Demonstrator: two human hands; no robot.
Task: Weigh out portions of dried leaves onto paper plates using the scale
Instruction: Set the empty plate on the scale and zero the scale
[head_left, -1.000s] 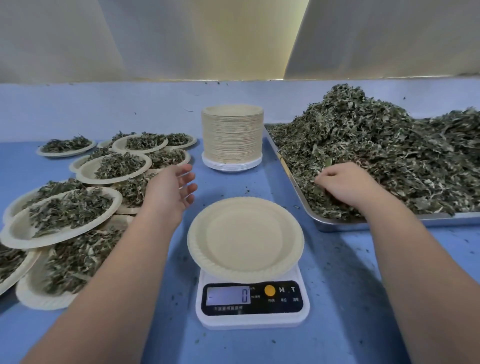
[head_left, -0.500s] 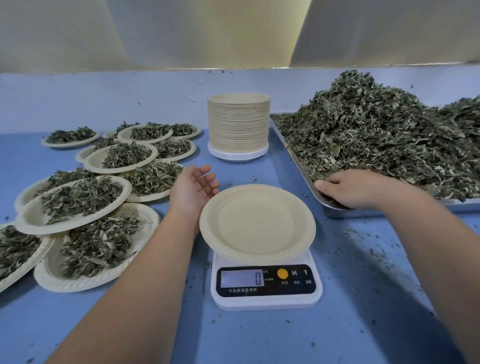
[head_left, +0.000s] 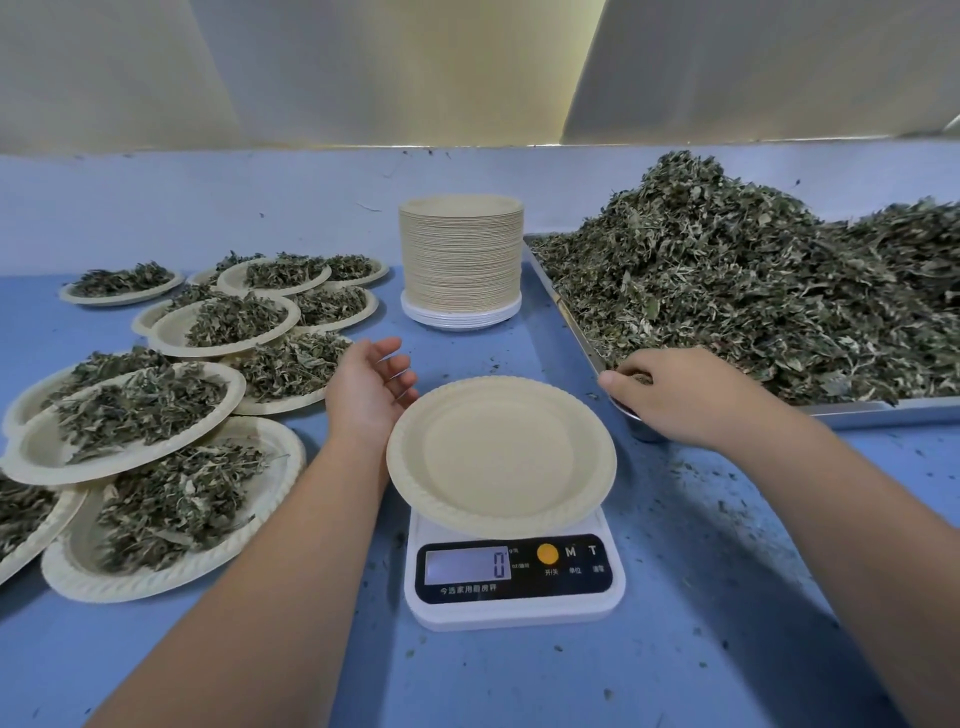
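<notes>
Left of the scale (head_left: 511, 587) I see my L hand (head_left: 371, 389), palm turned in, fingers loose, holding nothing, just beside the paper plate (head_left: 501, 457) on the scale. R hand (head_left: 675, 392), right of scale, curls round a pinch of grey-green, crumpled dried leaves (head_left: 753, 301) at the tray (head_left: 857, 408) corner. Filled plates (head_left: 145, 410) lie left, plate stack (head_left: 460, 260) behind. Display reads 0.
</notes>
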